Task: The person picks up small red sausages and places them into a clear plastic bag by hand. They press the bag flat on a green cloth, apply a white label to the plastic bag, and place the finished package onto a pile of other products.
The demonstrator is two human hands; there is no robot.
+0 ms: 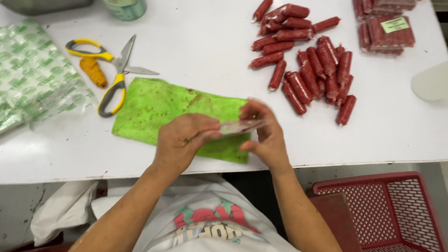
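White worktable (203,33) fills the view, and right at its near edge both hands meet over a green cloth (158,104). Left hand (180,139) and right hand (264,133) each pinch an end of a small clear wrapper (239,127), blurred, held just above the cloth. Beside the cloth lie yellow-handled scissors (115,71) and an orange spool (93,71). Farther right, a loose pile of red sausages (314,69); packed sausages (387,32) at the far corner. Printed green-and-white bags (22,79) on the left, red basket (387,221) below.
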